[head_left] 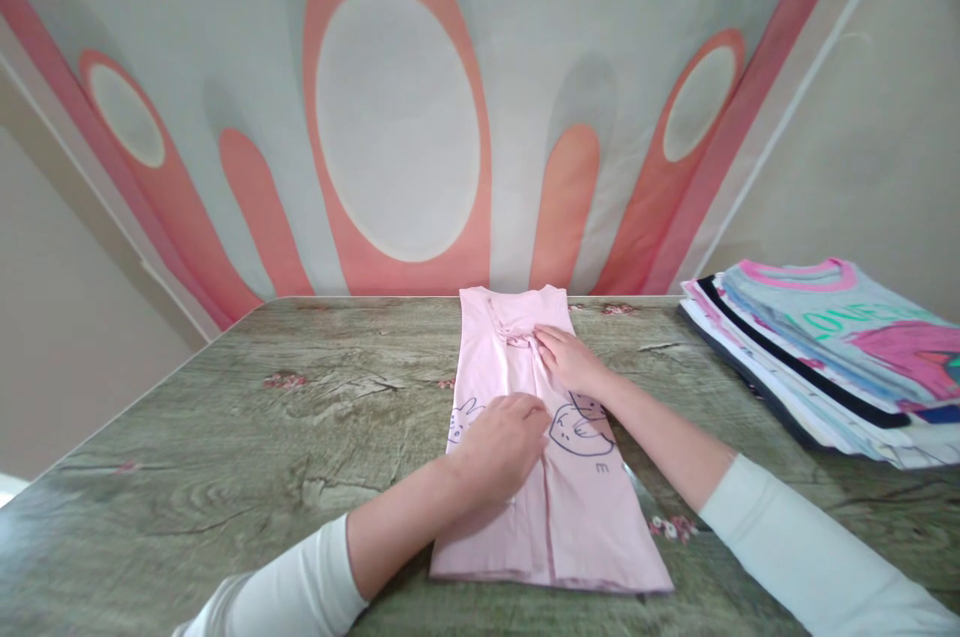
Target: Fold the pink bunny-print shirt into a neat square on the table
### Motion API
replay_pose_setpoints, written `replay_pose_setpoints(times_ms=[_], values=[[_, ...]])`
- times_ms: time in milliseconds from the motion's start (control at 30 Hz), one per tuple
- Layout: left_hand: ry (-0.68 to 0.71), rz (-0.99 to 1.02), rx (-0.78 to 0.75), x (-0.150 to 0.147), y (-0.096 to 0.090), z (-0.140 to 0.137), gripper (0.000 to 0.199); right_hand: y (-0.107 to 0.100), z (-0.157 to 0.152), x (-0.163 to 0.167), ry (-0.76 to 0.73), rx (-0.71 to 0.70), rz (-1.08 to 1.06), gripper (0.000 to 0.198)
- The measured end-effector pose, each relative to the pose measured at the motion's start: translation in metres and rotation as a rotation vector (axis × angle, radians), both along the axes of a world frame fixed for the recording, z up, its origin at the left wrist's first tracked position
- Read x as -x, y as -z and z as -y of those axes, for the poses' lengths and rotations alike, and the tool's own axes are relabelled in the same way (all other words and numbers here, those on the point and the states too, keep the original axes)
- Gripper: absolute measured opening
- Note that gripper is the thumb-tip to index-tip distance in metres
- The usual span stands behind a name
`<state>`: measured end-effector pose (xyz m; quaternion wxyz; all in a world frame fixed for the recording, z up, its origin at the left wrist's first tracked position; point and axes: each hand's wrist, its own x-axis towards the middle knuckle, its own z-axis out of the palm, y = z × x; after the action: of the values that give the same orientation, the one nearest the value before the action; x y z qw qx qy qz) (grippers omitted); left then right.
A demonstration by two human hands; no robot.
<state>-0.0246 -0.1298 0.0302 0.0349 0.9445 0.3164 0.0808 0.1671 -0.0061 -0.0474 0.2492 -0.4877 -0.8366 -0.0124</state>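
A pink shirt [600, 527] with dark line drawings, one a rabbit, lies lengthwise on the table. Its sides are folded in towards a seam down the middle, and the cloth is bunched near the top. My left hand [504, 447] is over the middle of the shirt with its fingers curled in, closed on the cloth along that seam; the fingertips are partly hidden. Higher up, my right hand [568, 359] rests on the right half, its fingers stretched out over the bunched folds. The right thumb is out of sight.
A stack of folded clothes [810, 357] stands on the right side of the table, a grey top with a pink collar uppermost. The wood-patterned table [225, 477] meets a wall covering [517, 117] with coral shapes at its far edge.
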Motion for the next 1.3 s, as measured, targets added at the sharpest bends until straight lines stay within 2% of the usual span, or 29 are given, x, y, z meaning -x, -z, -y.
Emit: replay_pose_setpoints(times_ms=[167,367,567,733,867,1000,1133,1300], values=[[0.029,0.009,-0.032,-0.001,0.008,-0.009,0.019,-0.001,0.000,0.000,0.007,0.006,0.003,0.040],[0.147,-0.004,0.074,0.008,-0.004,0.005,0.019,-0.001,0.002,-0.001,0.002,0.016,-0.013,0.040],[0.096,0.035,0.112,0.016,-0.005,0.016,0.023,0.000,0.001,-0.002,-0.016,0.032,-0.044,0.040],[0.203,-0.013,0.096,0.017,-0.005,0.024,0.020,0.000,-0.001,-0.003,-0.024,0.053,-0.051,0.040],[0.255,-0.066,0.064,0.015,-0.009,0.027,0.016,0.001,-0.001,-0.004,-0.023,0.042,-0.026,0.040],[0.271,-0.032,0.073,0.013,-0.012,0.027,0.014,0.002,-0.002,-0.004,-0.012,0.025,-0.015,0.040],[0.295,-0.044,0.117,0.012,-0.013,0.034,0.014,0.002,-0.002,-0.004,-0.007,0.031,-0.021,0.040],[0.427,-0.117,0.209,0.015,-0.024,0.051,0.011,0.001,-0.001,-0.003,-0.011,0.047,-0.052,0.040]])
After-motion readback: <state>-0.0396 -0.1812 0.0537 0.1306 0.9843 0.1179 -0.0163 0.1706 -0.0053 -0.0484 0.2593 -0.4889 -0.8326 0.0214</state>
